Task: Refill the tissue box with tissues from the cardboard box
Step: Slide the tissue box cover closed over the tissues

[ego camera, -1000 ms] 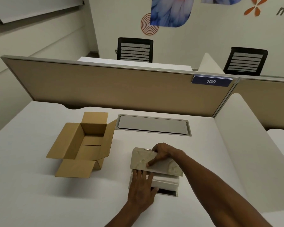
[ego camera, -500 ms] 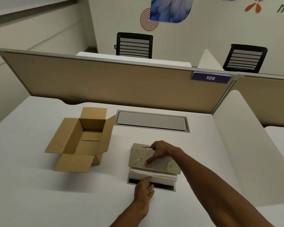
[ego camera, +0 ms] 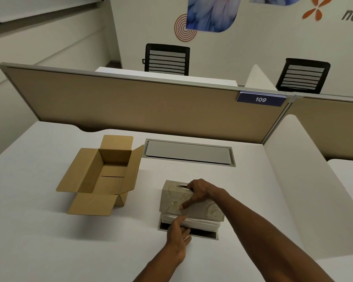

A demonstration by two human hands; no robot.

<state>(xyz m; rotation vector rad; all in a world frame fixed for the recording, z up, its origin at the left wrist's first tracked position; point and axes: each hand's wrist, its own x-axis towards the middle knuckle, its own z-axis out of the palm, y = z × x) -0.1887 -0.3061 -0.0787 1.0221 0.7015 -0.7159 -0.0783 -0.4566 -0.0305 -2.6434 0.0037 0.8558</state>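
Observation:
The tissue box has a beige marbled cover (ego camera: 171, 200) with a slot on top, tilted up over a white stack of tissues (ego camera: 202, 222) that rests on the box's dark base tray (ego camera: 204, 234). My right hand (ego camera: 198, 193) grips the cover from above, thumb on its front face. My left hand (ego camera: 178, 233) lies at the front left of the stack, fingers against the tissues and the tray. The brown cardboard box (ego camera: 102, 174) stands open to the left, with nothing visible inside it.
A white desk (ego camera: 39, 231) carries everything. A grey cable hatch (ego camera: 189, 152) lies behind the tissue box. A tan partition (ego camera: 130, 106) closes the back, a white divider (ego camera: 306, 180) the right side. Two black chairs stand beyond.
My left hand slid from on top of the tissue stack down to its front left edge by the tray. The right hand keeps its grip on the cover, which sits a little lower.

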